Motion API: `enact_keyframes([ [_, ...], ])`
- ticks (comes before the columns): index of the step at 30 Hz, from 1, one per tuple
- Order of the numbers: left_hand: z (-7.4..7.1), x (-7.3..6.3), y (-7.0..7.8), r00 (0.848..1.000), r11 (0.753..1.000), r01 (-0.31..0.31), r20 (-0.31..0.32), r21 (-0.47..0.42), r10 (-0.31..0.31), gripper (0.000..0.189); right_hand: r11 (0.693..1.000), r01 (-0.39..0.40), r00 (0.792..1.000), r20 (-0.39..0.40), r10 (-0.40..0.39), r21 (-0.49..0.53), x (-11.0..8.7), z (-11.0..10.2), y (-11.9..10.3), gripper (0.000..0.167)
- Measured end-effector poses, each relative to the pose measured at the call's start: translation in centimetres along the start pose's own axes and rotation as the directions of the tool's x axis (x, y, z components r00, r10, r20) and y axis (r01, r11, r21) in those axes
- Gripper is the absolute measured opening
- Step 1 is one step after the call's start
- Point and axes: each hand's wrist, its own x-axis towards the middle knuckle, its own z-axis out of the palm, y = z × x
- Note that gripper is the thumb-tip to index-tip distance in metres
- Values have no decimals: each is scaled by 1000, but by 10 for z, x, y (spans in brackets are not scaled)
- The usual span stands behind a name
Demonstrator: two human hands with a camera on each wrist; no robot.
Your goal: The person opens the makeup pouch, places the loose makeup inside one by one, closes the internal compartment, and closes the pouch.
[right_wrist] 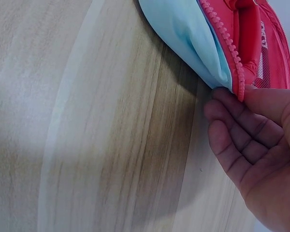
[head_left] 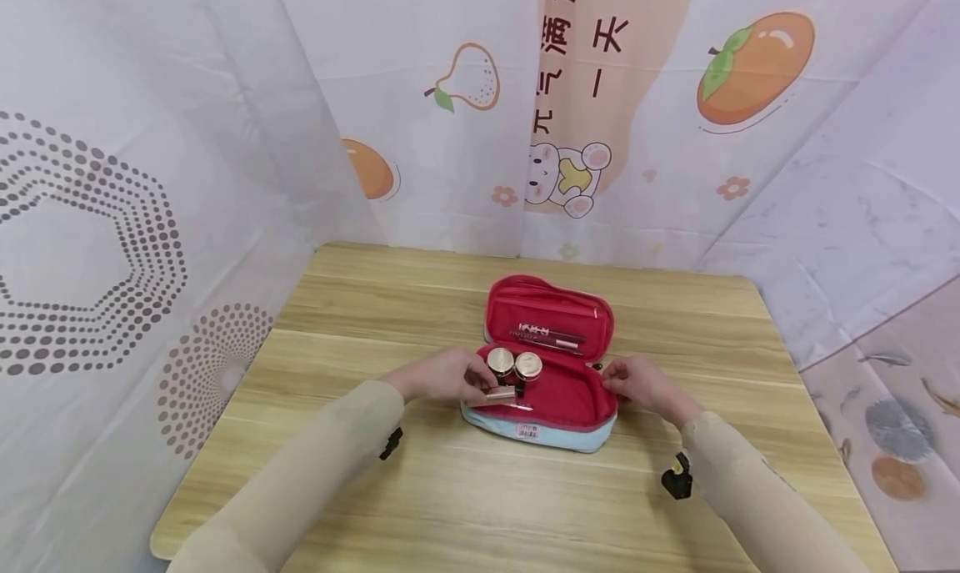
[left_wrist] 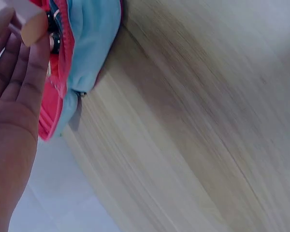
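An open zip pouch [head_left: 551, 435], light blue outside and red inside, lies on the table with its lid folded back. My left hand [head_left: 453, 376] is at the pouch's left side and pinches a pale pinkish lipstick tube [head_left: 499, 395] between thumb and fingers, over the front-left rim. Two round gold-topped containers [head_left: 528, 366] stand inside the left part of the pouch. At the right end, my right hand [head_left: 639, 381] pinches the red zipper edge [right_wrist: 239, 79] between thumb and fingers. A clear slim item [head_left: 519, 406] lies near the front wall, only partly visible.
Slim dark items [head_left: 551, 336] sit in the mesh pocket of the raised lid [head_left: 517, 294]. The wooden table [head_left: 375, 298] stretches around the pouch. Printed curtains [head_left: 450, 164] hang behind and at both sides.
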Motion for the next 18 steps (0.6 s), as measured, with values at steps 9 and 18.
enact_keyframes([
  [9,9,20,8,999,987,-35,-30,157,40,14,1000,-6,1000,-2,6,-8,1,1,1,10],
  [18,20,28,5,998,966,-22,-51,258,36,13,1000,2,1000,-6,-2,-5,0,1,1,9],
])
